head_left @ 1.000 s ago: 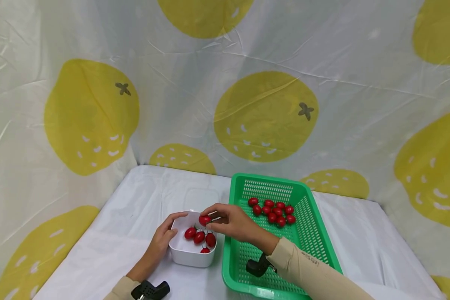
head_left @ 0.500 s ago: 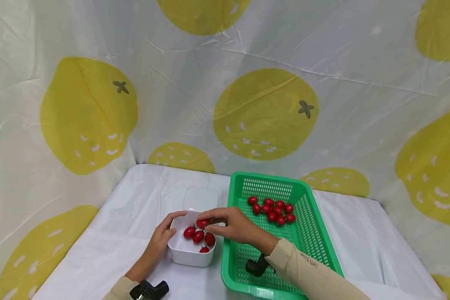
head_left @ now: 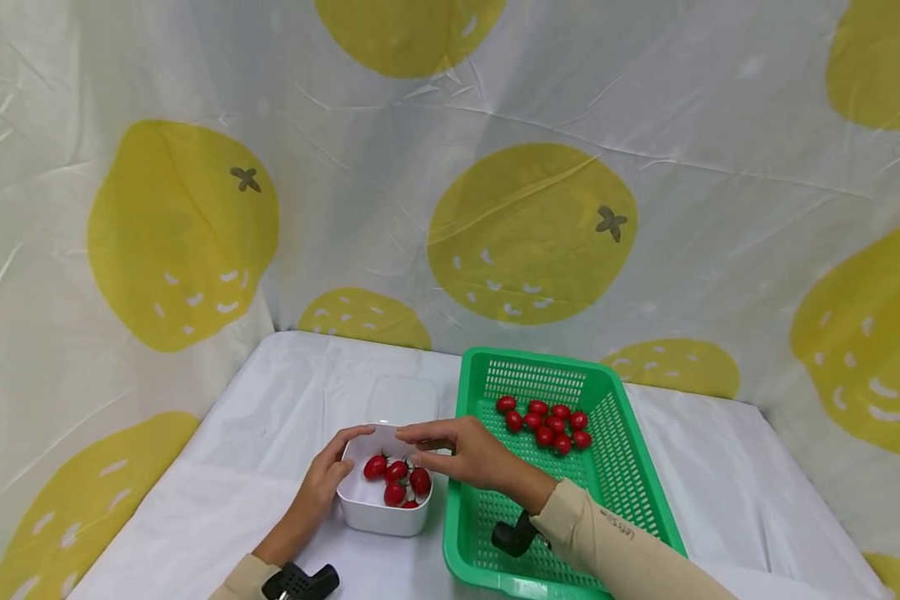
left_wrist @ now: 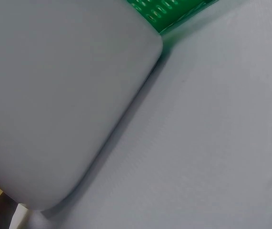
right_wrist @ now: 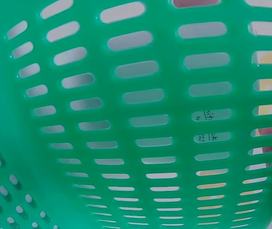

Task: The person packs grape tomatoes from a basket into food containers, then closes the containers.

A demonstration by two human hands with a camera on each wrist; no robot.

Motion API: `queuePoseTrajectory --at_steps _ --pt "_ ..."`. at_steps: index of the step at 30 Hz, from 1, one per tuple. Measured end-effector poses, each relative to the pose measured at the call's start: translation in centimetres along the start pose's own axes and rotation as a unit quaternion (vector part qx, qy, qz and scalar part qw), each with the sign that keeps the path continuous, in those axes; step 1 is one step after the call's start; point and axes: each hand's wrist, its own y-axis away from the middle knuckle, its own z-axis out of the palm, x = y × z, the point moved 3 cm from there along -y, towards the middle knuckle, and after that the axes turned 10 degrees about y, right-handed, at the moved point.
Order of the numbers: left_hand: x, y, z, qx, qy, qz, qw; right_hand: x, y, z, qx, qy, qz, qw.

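My left hand (head_left: 317, 483) holds the left side of a square white plastic box (head_left: 381, 518), thumb at the rim. Inside the box lie several cherry tomatoes (head_left: 420, 481) with green stems. Over the box's right rim hovers my right hand (head_left: 465, 450), fingers extended and apart, with no tomato visible between them. More cherry tomatoes (head_left: 555, 424) sit clustered toward the back of a green slotted basket (head_left: 456, 542) on the right. The left wrist view is mostly the box's outer wall (left_wrist: 55, 95); the right wrist view shows the basket's slotted wall (right_wrist: 169, 109). Neither wrist view shows fingers.
A clear, flat lid (head_left: 401, 395) lies on the white cloth (head_left: 307, 392) behind the box. The basket stands close beside the box's right side. A lemon-print curtain (head_left: 345, 183) hangs behind the table.
The right hand has lowered a cherry tomato into the box and let go of it. Tomatoes in the box have shifted. The left hand stays on the box.
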Motion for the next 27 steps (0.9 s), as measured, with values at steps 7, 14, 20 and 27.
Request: queuePoseTrajectory --at_steps 7,14,20,27 --pt "0.2 0.2 0.2 0.005 0.001 -0.005 1.0 0.0 0.2 0.0 -0.001 -0.009 0.008 1.0" --pt "0.6 0.0 -0.1 -0.009 -0.002 0.003 1.0 2.0 -0.4 0.7 0.001 -0.006 0.011 1.0" --pt "1.0 -0.3 -0.3 -0.015 -0.002 0.022 0.9997 2.8 -0.8 0.7 0.005 -0.016 0.005 1.0" --pt "0.3 -0.1 0.0 -0.007 0.0 -0.007 0.9999 2.8 -0.4 0.3 0.009 -0.03 0.026 0.999"
